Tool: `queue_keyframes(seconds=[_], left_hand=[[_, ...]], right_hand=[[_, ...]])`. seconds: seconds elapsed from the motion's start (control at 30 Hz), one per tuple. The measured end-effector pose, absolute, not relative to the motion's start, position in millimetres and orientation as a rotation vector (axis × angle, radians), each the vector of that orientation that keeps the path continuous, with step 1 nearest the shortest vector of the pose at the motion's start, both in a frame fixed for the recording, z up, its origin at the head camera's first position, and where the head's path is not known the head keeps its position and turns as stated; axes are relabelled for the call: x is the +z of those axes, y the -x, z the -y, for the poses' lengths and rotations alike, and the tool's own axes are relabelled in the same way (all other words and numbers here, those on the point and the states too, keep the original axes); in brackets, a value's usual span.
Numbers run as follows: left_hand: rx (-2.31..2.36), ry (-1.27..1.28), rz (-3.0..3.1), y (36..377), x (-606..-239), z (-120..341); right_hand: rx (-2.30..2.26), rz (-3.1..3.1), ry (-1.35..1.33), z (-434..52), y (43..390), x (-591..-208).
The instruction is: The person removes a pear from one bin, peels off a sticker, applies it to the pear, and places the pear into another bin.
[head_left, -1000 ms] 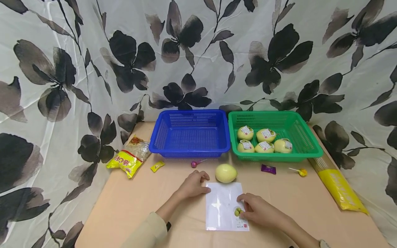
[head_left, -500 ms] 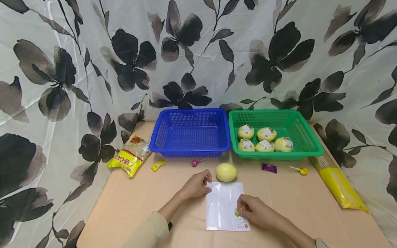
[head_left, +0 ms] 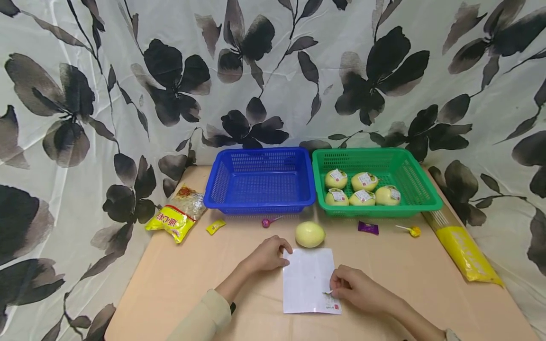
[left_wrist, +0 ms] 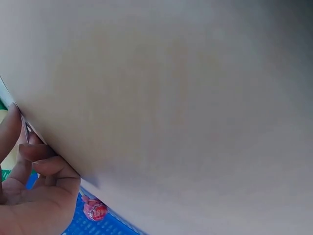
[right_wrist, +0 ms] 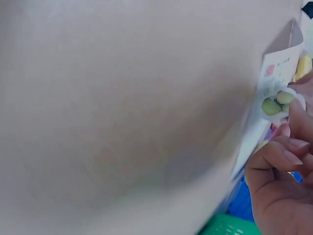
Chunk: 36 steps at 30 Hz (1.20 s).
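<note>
A white sheet with small print and a red mark at its lower right lies on the table in front of me. My left hand pinches its upper left edge between thumb and fingers, as the left wrist view also shows. At the lower right of the sheet, my right hand pinches a round sticker printed with green fruit. That sticker is seen almost edge-on in the head view, lifting off the sheet. A pale yellow-green melon without a label rests just beyond the sheet's top edge.
Behind stand a blue basket and a green basket holding several labelled melons. Small sweets lie before them: a yellow packet, pink lollipop, purple packet and yellow lollipop. Yellow bags flank both sides.
The right hand has drawn the fruit sticker up and slightly right, so its printed face has turned from flat to edge-on. My left hand keeps its place at the sheet's edge.
</note>
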<state>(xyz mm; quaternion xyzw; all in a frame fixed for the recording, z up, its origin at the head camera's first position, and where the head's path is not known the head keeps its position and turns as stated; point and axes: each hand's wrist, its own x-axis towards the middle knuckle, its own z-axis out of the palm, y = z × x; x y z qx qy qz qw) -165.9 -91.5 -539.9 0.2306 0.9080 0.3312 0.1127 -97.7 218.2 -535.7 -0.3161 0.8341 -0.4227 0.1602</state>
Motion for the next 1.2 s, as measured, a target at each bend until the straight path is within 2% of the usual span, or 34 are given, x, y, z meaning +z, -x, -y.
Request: queue_keyframes(seconds=[0.57,1.2], left_hand=[[0.891,-0.656,-2.684,168.4,-543.9,91.2],[0.839,-0.626,-2.695,167.1,-540.7,88.4]], right_hand=[[-1.064,-2.078,1.114,-243.0,91.1,-490.1],[-1.133,-2.199,0.946,-263.9,93.2,-470.9]])
